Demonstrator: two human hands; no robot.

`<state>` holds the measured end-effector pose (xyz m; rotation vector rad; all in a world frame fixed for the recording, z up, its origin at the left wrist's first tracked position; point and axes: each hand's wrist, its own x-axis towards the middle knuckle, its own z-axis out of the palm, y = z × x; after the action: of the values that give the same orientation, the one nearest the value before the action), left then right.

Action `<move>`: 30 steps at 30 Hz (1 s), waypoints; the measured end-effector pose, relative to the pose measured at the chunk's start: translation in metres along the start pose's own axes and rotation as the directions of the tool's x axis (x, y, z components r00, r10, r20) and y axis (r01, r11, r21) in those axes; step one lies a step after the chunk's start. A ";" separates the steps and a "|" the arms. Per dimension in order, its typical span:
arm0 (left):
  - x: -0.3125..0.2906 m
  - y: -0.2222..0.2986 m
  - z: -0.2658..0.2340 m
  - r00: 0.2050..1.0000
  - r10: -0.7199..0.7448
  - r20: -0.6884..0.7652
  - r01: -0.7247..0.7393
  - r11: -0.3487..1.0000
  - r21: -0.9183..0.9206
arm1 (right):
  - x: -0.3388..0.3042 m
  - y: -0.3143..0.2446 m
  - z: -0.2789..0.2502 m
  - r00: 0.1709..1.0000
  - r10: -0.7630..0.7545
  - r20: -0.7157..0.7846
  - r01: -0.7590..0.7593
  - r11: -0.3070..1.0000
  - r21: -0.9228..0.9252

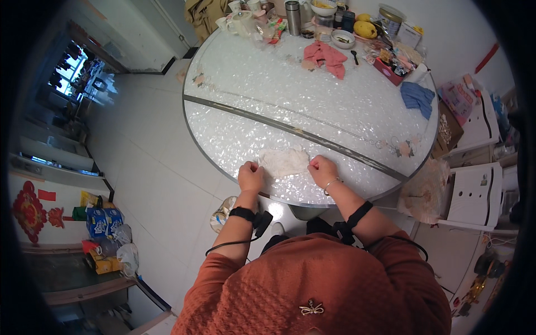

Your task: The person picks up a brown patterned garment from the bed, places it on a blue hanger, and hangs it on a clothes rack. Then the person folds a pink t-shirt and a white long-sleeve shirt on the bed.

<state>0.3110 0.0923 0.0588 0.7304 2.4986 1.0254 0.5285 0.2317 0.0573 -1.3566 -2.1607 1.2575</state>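
Note:
A small whitish cloth (285,163) lies spread on the near part of the round glittery table (245,134), close to its front edge. At the cloth's left side, my left hand (250,177) has its fingers closed, pinching the edge. My right hand (324,171) pinches the opposite side, thumb and fingers pressed together. Between the two hands the cloth looks slightly wrinkled and rests on the tabletop. Dark straps with cables circle both my forearms, and a bracelet sits on my right wrist.
A dark seam (296,130) crosses the table. Farther back lie a pink cloth (325,57), a black spoon (354,57) and a blue cloth (417,99). A steel thermos (293,18), a white bowl (343,39) and yellow fruit (365,29) crowd the far edge. White chairs (474,195) stand at right.

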 end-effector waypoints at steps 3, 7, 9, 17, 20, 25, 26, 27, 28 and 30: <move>-0.005 -0.012 -0.014 1.000 -0.009 -0.027 0.005 0.993 -0.119 | 0.001 -0.003 -0.003 0.999 -0.049 -0.017 0.050 0.999 0.016; -0.012 -0.018 -0.023 0.998 0.033 -0.047 -0.031 0.999 0.045 | 0.001 -0.013 -0.004 0.998 -0.065 -0.026 0.061 0.987 -0.149; -0.013 -0.018 -0.020 0.996 0.067 -0.062 -0.058 0.989 0.139 | -0.002 -0.022 -0.002 0.977 -0.211 -0.039 0.200 0.962 -0.188; 0.002 0.004 -0.016 0.983 -0.038 0.180 0.021 0.995 0.098 | -0.004 -0.026 -0.008 0.950 -0.214 0.226 0.266 0.936 -0.230; -0.003 0.046 -0.001 0.947 0.269 0.175 -0.234 0.953 -0.194 | -0.007 -0.012 -0.013 0.950 -0.274 0.149 0.293 0.948 -0.126; -0.028 0.099 0.023 0.831 0.476 0.288 -0.443 0.879 -0.175 | -0.012 0.013 -0.033 0.969 -0.242 -0.052 0.241 0.970 -0.024; -0.028 0.102 0.031 0.717 0.632 0.294 -0.650 0.758 -0.045 | -0.012 0.020 -0.040 0.968 -0.232 -0.097 0.230 0.973 -0.033; -0.031 0.100 0.035 0.574 0.754 0.321 -0.810 0.580 0.084 | -0.012 0.027 -0.048 0.972 -0.205 -0.115 0.208 0.978 0.014; -0.037 0.096 0.040 0.573 0.701 0.425 -0.811 0.560 0.170 | -0.014 0.034 -0.056 0.980 -0.159 -0.120 0.166 0.985 0.055; -0.052 0.085 0.052 0.584 0.517 0.627 -0.802 0.485 0.347 | -0.016 0.049 -0.069 0.987 -0.090 -0.132 0.104 0.989 0.103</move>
<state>0.4065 0.1422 0.0909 2.0452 2.0656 0.0925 0.6091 0.2628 0.0611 -1.2368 -2.0153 1.2007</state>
